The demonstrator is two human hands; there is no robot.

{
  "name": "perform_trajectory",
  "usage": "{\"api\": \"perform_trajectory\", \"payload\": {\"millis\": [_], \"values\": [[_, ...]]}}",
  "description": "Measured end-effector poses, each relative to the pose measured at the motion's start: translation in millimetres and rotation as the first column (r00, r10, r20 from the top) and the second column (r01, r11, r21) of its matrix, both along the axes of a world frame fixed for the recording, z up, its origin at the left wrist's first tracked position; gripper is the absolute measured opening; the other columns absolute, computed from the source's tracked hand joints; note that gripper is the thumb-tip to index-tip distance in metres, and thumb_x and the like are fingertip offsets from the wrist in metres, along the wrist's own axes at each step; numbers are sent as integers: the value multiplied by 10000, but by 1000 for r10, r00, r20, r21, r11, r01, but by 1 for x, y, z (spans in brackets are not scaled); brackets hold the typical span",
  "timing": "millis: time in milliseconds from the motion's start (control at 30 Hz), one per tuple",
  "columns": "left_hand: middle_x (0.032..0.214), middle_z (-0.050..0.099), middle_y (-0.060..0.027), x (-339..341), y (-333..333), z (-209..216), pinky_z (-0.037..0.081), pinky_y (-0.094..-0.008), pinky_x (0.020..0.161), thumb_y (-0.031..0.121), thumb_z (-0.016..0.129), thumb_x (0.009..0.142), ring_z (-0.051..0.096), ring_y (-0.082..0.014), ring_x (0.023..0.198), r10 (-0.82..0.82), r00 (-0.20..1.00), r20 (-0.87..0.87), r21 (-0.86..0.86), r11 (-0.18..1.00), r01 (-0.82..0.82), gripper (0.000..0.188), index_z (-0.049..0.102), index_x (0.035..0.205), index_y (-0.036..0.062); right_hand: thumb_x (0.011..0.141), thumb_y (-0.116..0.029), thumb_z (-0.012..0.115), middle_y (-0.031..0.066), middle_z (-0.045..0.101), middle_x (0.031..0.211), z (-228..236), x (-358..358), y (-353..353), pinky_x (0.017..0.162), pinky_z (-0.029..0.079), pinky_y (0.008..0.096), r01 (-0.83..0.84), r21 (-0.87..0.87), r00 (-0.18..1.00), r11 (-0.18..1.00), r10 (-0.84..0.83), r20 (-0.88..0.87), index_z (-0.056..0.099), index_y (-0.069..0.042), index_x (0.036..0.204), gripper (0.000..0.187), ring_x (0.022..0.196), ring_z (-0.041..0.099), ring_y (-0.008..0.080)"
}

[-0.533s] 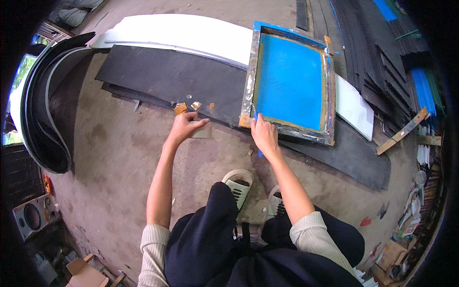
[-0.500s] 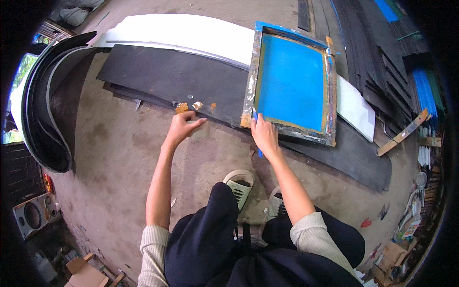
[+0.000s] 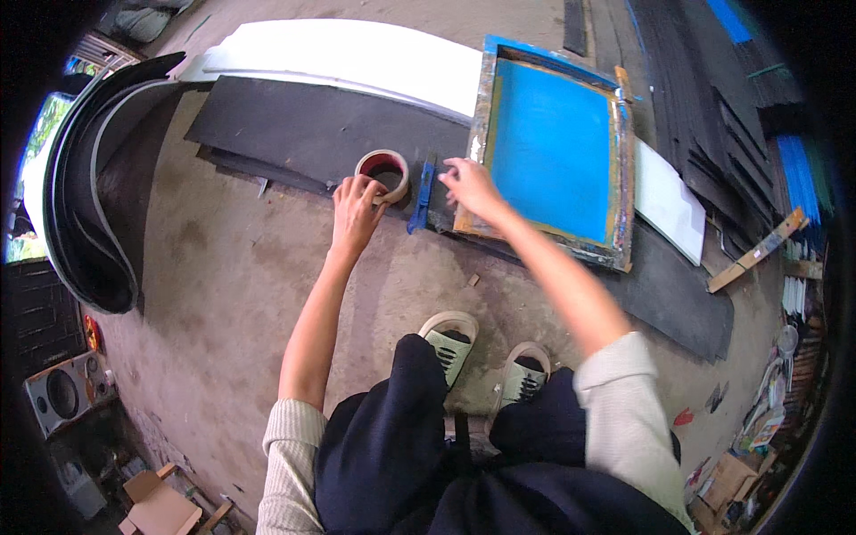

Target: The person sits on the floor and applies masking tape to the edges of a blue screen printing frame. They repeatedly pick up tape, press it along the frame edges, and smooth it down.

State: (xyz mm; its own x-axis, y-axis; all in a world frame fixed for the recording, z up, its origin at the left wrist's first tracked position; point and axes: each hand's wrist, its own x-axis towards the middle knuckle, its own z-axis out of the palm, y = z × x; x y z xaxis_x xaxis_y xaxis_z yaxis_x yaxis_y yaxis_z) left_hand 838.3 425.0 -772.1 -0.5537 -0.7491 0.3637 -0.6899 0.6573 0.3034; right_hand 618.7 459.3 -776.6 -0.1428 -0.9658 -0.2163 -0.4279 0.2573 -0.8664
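A wide roll of tape (image 3: pixel 404 185), pale outside with a red-brown inner core, stands at the near edge of the black sheet (image 3: pixel 294 125). My left hand (image 3: pixel 357 209) has its fingers curled over the roll's near rim, gripping it. Just right of the roll lies a blue utility knife (image 3: pixel 422 201), its lower end at the sheet's edge. My right hand (image 3: pixel 473 189) is apart from the knife, loosely bent with nothing in its fingers. It hovers by the left edge of a paint-stained frame (image 3: pixel 618 178) with a blue screen (image 3: pixel 553 147) stretched in it.
Long white sheets (image 3: pixel 348 58) lie behind the black one. Curved black sheets (image 3: pixel 76 196) stand at the left, above a speaker (image 3: pixel 64 392). Dark strips (image 3: pixel 695 116) and a wooden batten (image 3: pixel 758 250) are at the right. A cardboard box (image 3: pixel 160 508) sits lower left.
My right hand has let go of the blue utility knife and moved up and slightly left. My left hand has shifted right, onto the tape roll. The brown scraps no longer show.
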Motion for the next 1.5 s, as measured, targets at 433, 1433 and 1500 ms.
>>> {"api": "perform_trajectory", "payload": {"millis": [433, 1433, 1500], "values": [[1043, 562, -178, -107, 101, -29, 526, -301, 775, 242, 669, 808, 594, -201, 880, 751, 631, -195, 934, -54, 353, 494, 475, 1121, -87, 874, -119, 530, 68, 581, 830, 31, -236, 226, 583, 509, 265, 590, 148, 785, 794, -607, 127, 544, 9, 1006, 185, 661, 559, 124], [1099, 594, -48, -169, 102, 27, 452, -279, 819, 153, 613, 842, 552, -120, 933, 825, 83, -559, 776, 486, 403, 186, 429, 823, 128, 782, 48, 618, 55, 567, 788, -22, -160, 255, 628, 459, 260, 882, 333, 21, 334, -734, 679, 551, 7, 948, 184, 656, 544, 143], [1118, 586, -85, -174, 103, 41, 479, -241, 769, 136, 615, 842, 567, -121, 903, 805, 27, -592, 733, 524, 434, 194, 425, 805, 120, 788, 51, 610, 68, 564, 808, -17, -154, 255, 641, 461, 267, 860, 396, -79, 320, -685, 724, 546, 19, 988, 212, 686, 546, 152]]}}
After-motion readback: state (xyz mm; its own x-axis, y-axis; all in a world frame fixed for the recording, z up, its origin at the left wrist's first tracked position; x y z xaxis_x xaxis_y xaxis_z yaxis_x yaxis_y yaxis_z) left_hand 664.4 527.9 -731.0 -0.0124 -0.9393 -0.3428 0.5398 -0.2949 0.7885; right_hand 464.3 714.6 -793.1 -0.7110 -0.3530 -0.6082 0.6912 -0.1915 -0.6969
